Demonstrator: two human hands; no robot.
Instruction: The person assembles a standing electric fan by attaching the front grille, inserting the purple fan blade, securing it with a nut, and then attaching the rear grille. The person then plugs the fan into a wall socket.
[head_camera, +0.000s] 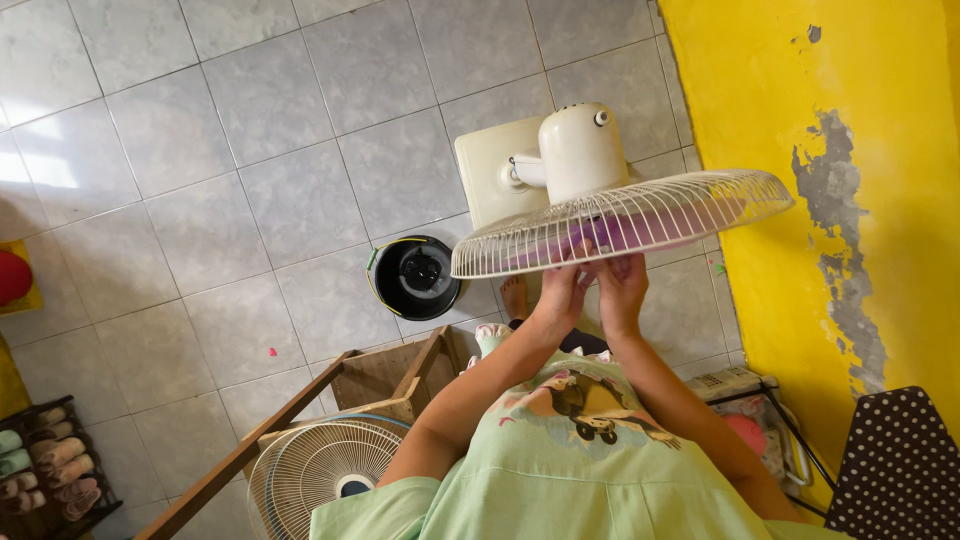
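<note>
- Head view: a person in a pale green printed garment stands on a grey tiled floor beside a yellow wall with a patch of flaked paint, both arms raised to a cream pedestal fan.
- The fan's wire grille lies directly ahead of and above the two hands, its face tipped almost flat; its long axis runs left to right across the picture, with purple blades showing through the wires.
- The left hand and right hand meet side by side at the near lower rim of the grille, fingers curled onto the wires. Both are closed around that rim; neither is clearly nearer, though the left reaches a shade further up.
- Behind the grille sits the rounded motor housing, and below it the square cream base rests on the floor.
- Count: two fans in sight. The second, a white-grilled fan, lies well apart at lower left, next to a wooden frame.
- One black bucket stands on the floor just left of the held fan.
- One shoe rack at the far left edge, one polka-dot chair back at lower right.
</note>
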